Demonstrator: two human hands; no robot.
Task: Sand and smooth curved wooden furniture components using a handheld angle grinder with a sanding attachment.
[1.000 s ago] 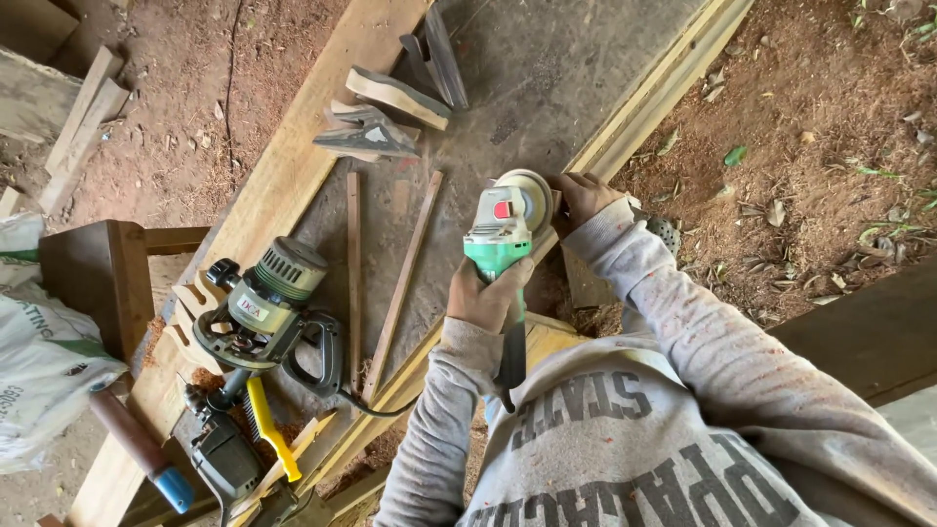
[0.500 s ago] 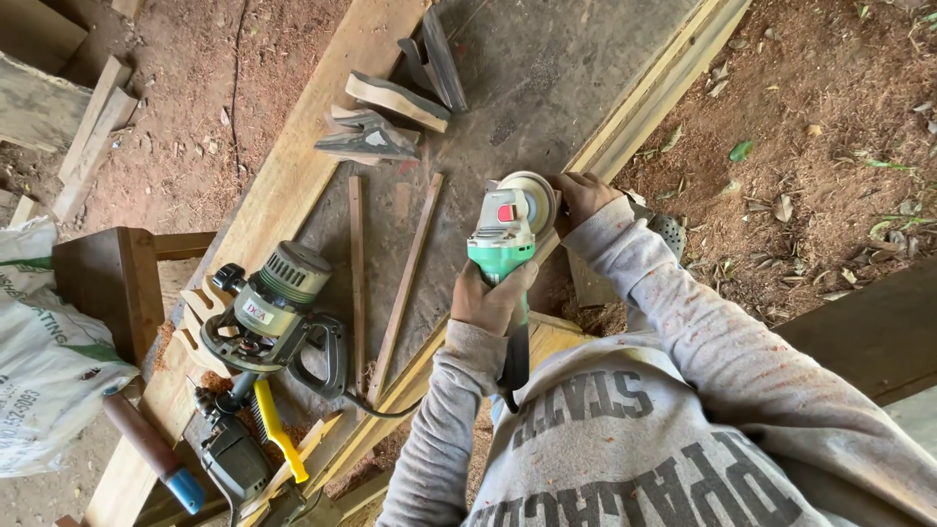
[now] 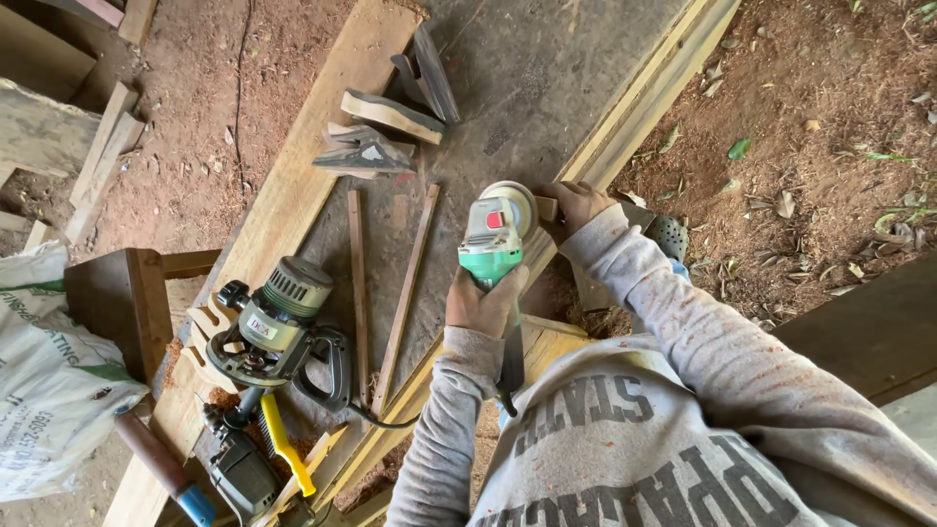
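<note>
Green and grey plastic makes up the body of the angle grinder (image 3: 493,239), which sits near the centre of the view on the grey worktop (image 3: 547,88). The left hand (image 3: 480,304) closes its grip fully around the rear of the grinder body, fingers wrapped tight, with the dark cord trailing down from it towards six o'clock. The right hand (image 3: 576,205), at about two o'clock from the left, has its grip closed on a small wooden piece (image 3: 547,208) held just beside the grinder's pale round disc (image 3: 514,198); whether disc and wood touch cannot be told. Both arms wear dusty grey sleeves. At nine o'clock from the grinder two thin wooden strips (image 3: 402,293) lie side by side on the worktop, and beyond them, towards eight o'clock, a router (image 3: 273,327) with a grey motor cap rests beside a yellow-handled tool (image 3: 283,444). At eleven o'clock several curved wooden offcuts (image 3: 376,132) lie stacked loosely. A long pale plank (image 3: 293,185) runs along the worktop's left edge, and a second pale board (image 3: 644,98) along its right edge. A white sack (image 3: 44,390) lies on the red dirt floor (image 3: 830,146) at far nine o'clock.
</note>
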